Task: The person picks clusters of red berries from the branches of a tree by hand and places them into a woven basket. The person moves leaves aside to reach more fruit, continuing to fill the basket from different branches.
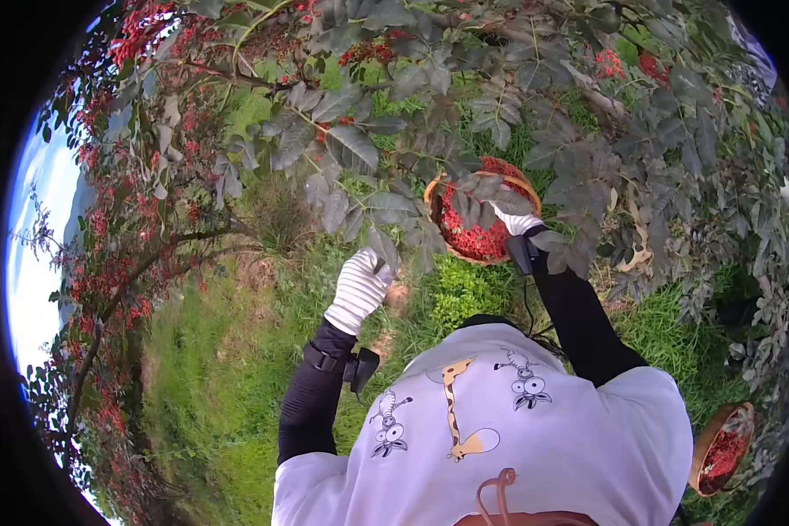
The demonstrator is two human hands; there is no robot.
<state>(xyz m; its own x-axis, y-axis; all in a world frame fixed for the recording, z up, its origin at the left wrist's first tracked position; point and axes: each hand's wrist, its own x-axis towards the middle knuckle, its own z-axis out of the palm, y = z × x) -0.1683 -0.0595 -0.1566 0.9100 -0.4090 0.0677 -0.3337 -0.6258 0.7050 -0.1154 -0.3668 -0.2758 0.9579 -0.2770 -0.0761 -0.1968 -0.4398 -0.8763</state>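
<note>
My left hand (359,285), in a white striped glove, is raised under the hanging leaves. Its fingers are curled closed beside a drooping leaf (382,246); what they hold, if anything, is hidden. A similar glove covers my right hand (519,221), which is at the right side of a round wicker basket (433,195). Leaves cover its fingers, so their grip cannot be made out. Small red berries (473,238), like Sichuan pepper, fill much of the basket. Leafy twigs partly hide the basket's top.
Branches with grey-green leaves (351,147) and red berry clusters (136,35) spread above and in front. A berry-laden branch (149,259) reaches in from the left. Another basket (706,447) with red berries rests at lower right. Grass (210,377) covers the ground.
</note>
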